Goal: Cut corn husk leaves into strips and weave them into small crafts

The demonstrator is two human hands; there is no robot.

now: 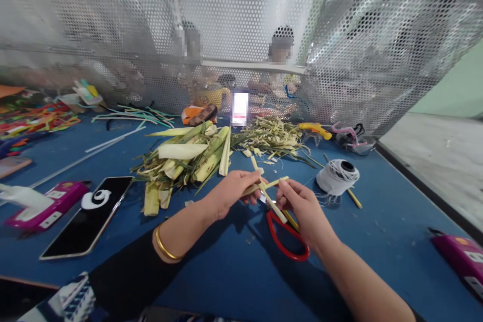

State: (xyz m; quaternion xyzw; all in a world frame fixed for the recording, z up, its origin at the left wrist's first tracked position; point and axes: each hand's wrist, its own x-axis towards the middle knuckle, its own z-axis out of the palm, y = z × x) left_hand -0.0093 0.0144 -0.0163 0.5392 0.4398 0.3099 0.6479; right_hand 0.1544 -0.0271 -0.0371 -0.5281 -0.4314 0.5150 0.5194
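Note:
My left hand [239, 188] is closed, pinching pale green corn husk strips [268, 192] that cross each other above the table. The fingertips of my right hand [302, 206] close on the right end of the crosswise strip. Below the strips lies a pair of scissors [289, 254] with red handles, its blades partly hidden by the strips and fingers. Left of my hands is a heap of corn husks [181, 151], some wide and some folded. Behind my hands lies a pile of narrow shredded husk [271, 136].
A spool of white thread [332, 178] stands at right, near a yellow glue gun [315, 128] and clear glasses [356, 143]. A black phone [86, 221] and a magenta power strip [56, 201] lie left; another power strip [460, 264] is far right. A perforated screen [241, 15] closes off the back.

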